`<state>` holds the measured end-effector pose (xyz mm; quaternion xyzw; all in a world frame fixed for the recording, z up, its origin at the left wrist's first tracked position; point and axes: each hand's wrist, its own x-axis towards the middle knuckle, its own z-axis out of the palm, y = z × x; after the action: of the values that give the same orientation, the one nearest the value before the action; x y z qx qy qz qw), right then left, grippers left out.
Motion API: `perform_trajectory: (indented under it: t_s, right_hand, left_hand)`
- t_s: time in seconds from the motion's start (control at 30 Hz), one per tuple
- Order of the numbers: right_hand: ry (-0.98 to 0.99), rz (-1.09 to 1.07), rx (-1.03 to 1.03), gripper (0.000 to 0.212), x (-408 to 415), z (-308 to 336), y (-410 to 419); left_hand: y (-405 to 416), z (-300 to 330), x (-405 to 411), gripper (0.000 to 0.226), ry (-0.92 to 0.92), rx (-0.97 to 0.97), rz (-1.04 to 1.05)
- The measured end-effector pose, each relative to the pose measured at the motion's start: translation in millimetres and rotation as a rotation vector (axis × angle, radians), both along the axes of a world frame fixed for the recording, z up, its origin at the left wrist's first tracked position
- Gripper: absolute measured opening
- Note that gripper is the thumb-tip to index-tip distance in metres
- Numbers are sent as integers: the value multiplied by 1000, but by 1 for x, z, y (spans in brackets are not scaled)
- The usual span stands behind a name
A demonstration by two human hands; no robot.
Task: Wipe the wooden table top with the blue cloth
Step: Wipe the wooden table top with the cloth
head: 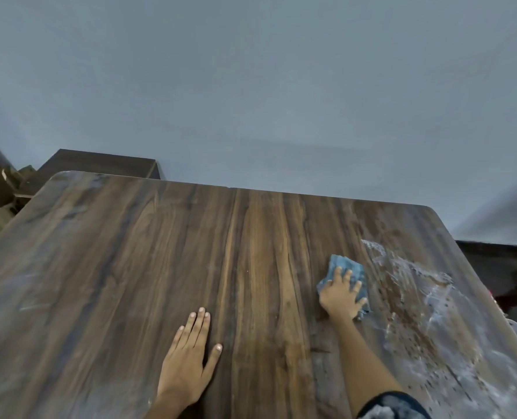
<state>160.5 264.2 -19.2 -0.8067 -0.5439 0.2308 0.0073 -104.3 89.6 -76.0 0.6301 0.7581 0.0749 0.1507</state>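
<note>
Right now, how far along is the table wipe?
Roughly midway. Done: the middle of the wooden table top looks free of residue. In hand: the right hand presses the blue cloth flat at the edge of the white residue; the left hand rests flat on the wood. Left: that residue on the right side and faint hazy streaks at left.

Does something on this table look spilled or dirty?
Yes. A whitish, wet-looking smear covers the right side of the table top, beside the blue cloth under the right hand. The left hand rests flat.
</note>
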Motion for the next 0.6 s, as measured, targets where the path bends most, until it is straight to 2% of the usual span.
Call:
perform_trajectory:
  t_s: [0.07,0.23,0.33,0.43,0.5,0.6]
  right_hand:
    - [-23,129,30,52,-34,-6,-11]
    - [-15,635,85,51,-131,-16,-69]
    - [4,828,109,50,-148,-18,-98]
    - [-44,816,146,63,-117,-22,-94]
    - [-72,672,157,66,-81,-24,-83]
    - [-128,376,111,53,-7,-19,-67]
  left_hand:
    - [-1,-1,-1,67,10,-2,-7]
    - [0,-4,-2,68,0,21,-14]
    - [-1,-4,-1,69,6,15,-14]
    - [-4,-5,-1,70,2,38,-11]
    - [-5,-5,-2,69,8,45,-14]
    - [-6,-3,-2,68,18,34,-10]
